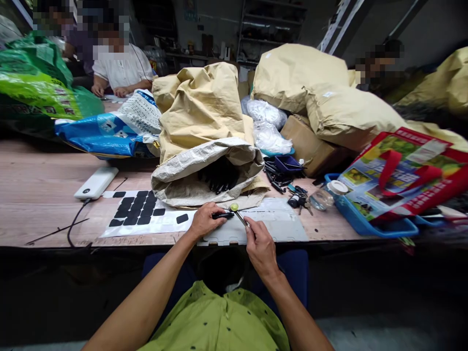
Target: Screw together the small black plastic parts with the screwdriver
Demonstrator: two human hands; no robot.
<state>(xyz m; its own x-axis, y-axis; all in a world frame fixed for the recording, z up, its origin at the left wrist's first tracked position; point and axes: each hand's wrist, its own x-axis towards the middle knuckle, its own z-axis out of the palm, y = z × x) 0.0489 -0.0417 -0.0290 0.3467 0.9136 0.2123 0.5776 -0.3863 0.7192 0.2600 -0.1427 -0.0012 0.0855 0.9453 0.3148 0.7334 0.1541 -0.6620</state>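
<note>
My left hand (pixel 205 219) is closed around a small black pen-like part (pixel 223 215), held low over a grey board (pixel 270 226) at the table's front edge. In my right hand (pixel 260 243) is a slim tool with a metal shaft and a round yellow-green head (pixel 234 207). Its head meets or nearly meets the tip of the black part; contact cannot be made out. Just beyond my hands lies an open woven sack (pixel 175 187) with black pieces inside. To the left, a white sheet (pixel 161 226) carries several rounded black patches (pixel 135 209).
A white power bank (pixel 96 183) with a black cable is at the left. Loose black parts (pixel 276 178), keys (pixel 306 207), a clear jar (pixel 321 199) and a blue basket (pixel 376 228) stand right. Large tan sacks (pixel 300 73) fill the back. A person in white (pixel 122 66) sits across.
</note>
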